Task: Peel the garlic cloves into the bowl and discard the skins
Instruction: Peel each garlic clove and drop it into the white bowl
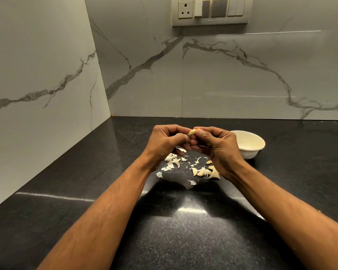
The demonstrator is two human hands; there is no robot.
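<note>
A single garlic clove (pixel 192 131) is pinched between the fingertips of the two hands, which are raised together above the black speckled worktop (pixel 183 240). The right hand (pixel 217 147) is curled round the clove, its thumb and forefinger closed on the right end, while the left hand (pixel 167 142) meets it from the other side with bent fingers closed on the clove's left tip; whether a strip of skin is caught there cannot be told. Below the hands, loose white skins (pixel 172 162) are scattered on the worktop, mostly under the left wrist, with a few stray flakes nearer the person. A small heap of unpeeled cloves (pixel 205 172) is seen just beneath the right wrist, partly hidden by it. A white bowl (pixel 250 146) is set on the worktop just to the right of the right hand, partly covered by the hand's knuckles; its visible inside appears bare, though the near part is hidden. Grey-veined marble wall panels (pixel 242 78) are seen behind and to the left, and a switch plate with a socket (pixel 211 10) is fixed high on the back wall.
</note>
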